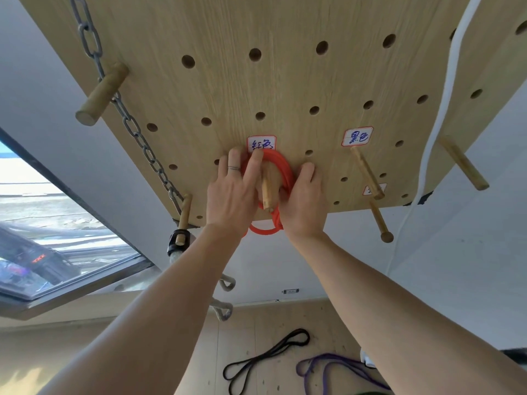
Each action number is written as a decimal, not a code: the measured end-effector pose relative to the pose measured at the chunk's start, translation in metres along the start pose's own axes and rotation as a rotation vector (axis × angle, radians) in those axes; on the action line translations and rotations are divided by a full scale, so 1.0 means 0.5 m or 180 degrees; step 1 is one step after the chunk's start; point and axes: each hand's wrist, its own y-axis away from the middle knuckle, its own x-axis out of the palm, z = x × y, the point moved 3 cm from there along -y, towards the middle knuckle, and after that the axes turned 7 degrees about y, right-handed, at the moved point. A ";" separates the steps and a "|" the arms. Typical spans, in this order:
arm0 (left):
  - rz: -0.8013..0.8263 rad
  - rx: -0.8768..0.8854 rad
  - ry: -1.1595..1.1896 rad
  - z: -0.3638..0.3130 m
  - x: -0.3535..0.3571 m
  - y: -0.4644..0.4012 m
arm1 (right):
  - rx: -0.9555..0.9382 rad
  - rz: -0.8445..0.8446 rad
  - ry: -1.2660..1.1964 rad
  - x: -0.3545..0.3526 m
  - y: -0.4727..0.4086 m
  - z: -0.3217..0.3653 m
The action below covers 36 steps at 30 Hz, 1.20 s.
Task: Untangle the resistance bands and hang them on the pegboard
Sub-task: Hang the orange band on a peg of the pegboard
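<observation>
Both hands, left hand [232, 192] and right hand [303, 201], grip the coiled red band [281, 166] around its wooden peg [267, 192]. I'd push every loop back against the pegboard [285, 81] before letting go.

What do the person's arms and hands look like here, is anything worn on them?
Both forearms are bare, with no sleeves, watch or bracelet in view as far as the frame shows. The left hand wears one thin silver-coloured ring on a finger. The right hand shows no ring or glove. No markings are visible on either arm.
</observation>
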 end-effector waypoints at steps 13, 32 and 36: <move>-0.0043 0.0405 -0.0015 0.036 -0.002 0.003 | -0.0131 0.0147 -0.0206 0.015 0.015 -0.029; 0.0039 0.0011 -0.0107 0.016 -0.012 0.016 | -0.0036 0.0370 -0.0121 -0.009 0.044 -0.037; 0.0009 0.0055 -0.0036 -0.008 -0.026 0.042 | -0.0025 0.0361 -0.0206 -0.035 0.067 -0.065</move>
